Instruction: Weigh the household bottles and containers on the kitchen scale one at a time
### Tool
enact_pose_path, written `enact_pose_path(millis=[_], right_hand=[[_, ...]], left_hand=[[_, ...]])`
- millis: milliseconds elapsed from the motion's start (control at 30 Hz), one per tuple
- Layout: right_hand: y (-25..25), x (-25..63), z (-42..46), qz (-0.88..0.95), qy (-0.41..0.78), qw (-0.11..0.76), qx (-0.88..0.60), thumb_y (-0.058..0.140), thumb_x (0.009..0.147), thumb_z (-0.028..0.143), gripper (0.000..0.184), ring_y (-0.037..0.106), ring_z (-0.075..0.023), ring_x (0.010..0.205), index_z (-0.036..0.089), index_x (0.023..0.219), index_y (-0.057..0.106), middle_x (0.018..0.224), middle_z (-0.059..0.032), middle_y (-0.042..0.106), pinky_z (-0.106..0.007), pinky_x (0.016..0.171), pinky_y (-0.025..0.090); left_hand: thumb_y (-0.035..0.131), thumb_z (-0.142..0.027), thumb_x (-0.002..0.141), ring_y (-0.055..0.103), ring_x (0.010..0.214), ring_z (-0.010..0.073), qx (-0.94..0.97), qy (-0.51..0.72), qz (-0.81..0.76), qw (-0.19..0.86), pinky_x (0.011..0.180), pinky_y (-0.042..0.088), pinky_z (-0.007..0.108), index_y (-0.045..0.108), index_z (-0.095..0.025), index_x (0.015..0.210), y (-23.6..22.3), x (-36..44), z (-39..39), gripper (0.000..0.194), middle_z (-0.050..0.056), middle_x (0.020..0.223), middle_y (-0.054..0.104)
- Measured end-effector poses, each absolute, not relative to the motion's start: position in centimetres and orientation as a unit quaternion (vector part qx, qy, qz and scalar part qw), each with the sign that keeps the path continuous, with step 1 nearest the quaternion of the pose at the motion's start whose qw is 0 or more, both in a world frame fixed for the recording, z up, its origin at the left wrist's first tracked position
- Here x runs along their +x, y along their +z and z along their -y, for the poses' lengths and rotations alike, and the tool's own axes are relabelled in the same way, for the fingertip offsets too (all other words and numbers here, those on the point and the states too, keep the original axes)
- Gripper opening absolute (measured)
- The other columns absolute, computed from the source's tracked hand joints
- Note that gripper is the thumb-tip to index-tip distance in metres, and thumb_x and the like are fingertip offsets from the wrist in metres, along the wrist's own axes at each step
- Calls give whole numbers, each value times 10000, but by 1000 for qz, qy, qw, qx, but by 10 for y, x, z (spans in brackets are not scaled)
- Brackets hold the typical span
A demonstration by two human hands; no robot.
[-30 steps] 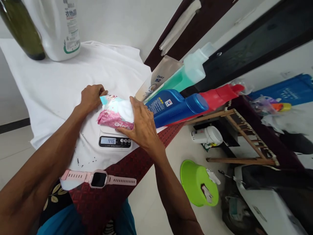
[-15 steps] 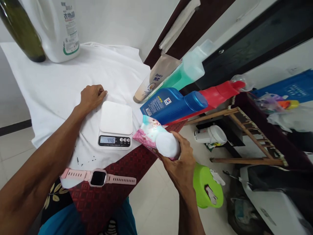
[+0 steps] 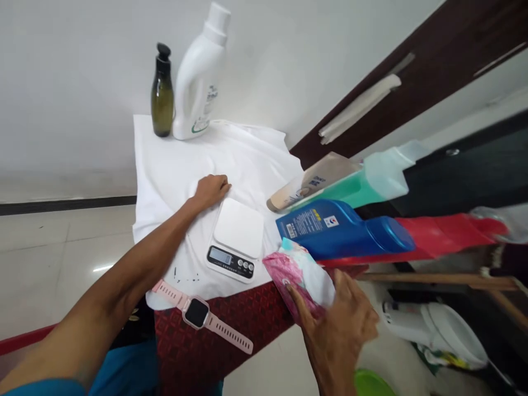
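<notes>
Since the earlier frame, the camera view is turned, so the dark pump bottle (image 3: 162, 102) and the white bottle (image 3: 198, 91) now show whole in the upper left of the frame. The pouch (image 3: 303, 275) now shows more of its pink side, and less of its round white end. The two hands are well apart from each other.

The left hand (image 3: 211, 190) rests on the white cloth (image 3: 247, 157) near the middle of the frame, with its fingers curled in, just beside the upper edge of the scale (image 3: 238, 226). Its forearm comes from the lower left corner. (If something small is inside these fingers, I cannot tell.)

The right hand (image 3: 340, 324), a little blurred, is in the lower right part; it is clamped on the pouch, with the thumb on the near side. The pouch is at the fingertips of this hand, to the lower right of the left hand. It is apart from the scale and partly in front of the blue bottle (image 3: 322, 225); whether they touch, I cannot tell.

The pouch is soft and puffy, with pink, white and light blue colours, and its pointed end is directed to the upper left. Below the scale lies a pink watch (image 3: 197, 313), its strap opened.
</notes>
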State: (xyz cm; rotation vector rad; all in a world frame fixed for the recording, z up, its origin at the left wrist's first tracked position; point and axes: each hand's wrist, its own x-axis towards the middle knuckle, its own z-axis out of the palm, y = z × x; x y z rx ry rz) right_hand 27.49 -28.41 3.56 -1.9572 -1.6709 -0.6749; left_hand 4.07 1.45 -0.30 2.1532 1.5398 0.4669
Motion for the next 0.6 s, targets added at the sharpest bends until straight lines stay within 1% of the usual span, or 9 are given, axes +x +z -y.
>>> enact_pose_path(millis=[67,100,167,233,267,333,433,500,600], right_hand=[[59,253,275,624,-272,264,-684,783,920,551,853,603,-513,1354,267,1658,465,1467,-254,630,-787,1095,460],[71,239,266,637,-273,284,-662,805,920,486,798,625,-486,1333,288,1631,499,1443,-229,654,-756,1101,476],[92,209,235,673,-229,332,-620,793,944,397,591,667,-416,1277,308,1500,615,1350,-172,710,-679,1091,526],[106,178,188,698,-146,389,-584,764,965,417,409,685,-362,1244,284,1343,682,1282,-138,734,-626,1057,569],[109,164,160,695,-93,419,-577,763,960,442,395,689,-335,1233,279,1310,680,1280,-122,732,-602,1045,584],[109,135,98,694,26,451,-561,791,907,508,451,675,-307,1266,279,1273,660,1323,-97,723,-565,1033,597],[101,95,5,658,188,482,-547,823,824,551,477,671,-298,1263,267,1165,648,1329,-100,725,-527,1019,594],[94,69,-50,627,244,503,-542,853,772,522,488,680,-293,1240,253,1109,624,1296,-110,725,-513,1063,567],[84,34,-112,561,271,543,-563,834,787,493,493,677,-279,1236,255,1132,575,1319,-116,691,-501,1116,526]], left_hand=[[492,-379,1074,716,1102,280,783,172,-552,231,909,496,363,758,-224,1158,-5,40,-14,320,104,1155,801],[486,-377,1076,719,1101,283,784,171,-549,234,908,499,367,758,-221,1152,-5,40,-14,322,108,1156,800],[475,-364,1079,727,1099,289,787,169,-542,240,909,507,374,756,-212,1143,-4,39,-13,326,118,1156,798],[470,-354,1082,734,1099,293,789,166,-537,247,912,517,378,754,-204,1141,-3,39,-13,327,127,1150,795],[469,-349,1084,738,1099,294,790,165,-535,250,914,524,381,752,-199,1144,-3,39,-13,327,131,1152,793],[465,-339,1091,743,1097,297,790,165,-531,257,923,538,391,745,-191,1169,-4,41,-15,326,137,1165,787],[454,-314,1110,744,1098,298,788,169,-527,268,957,562,425,734,-170,1205,-8,44,-20,329,148,1158,774],[522,-343,1106,734,1100,279,787,169,-522,281,978,586,451,723,-155,1224,-13,45,-23,300,138,1170,757],[674,-415,1048,707,1131,249,787,185,-506,301,983,620,468,687,-165,1308,-23,46,-25,361,118,1294,704]])
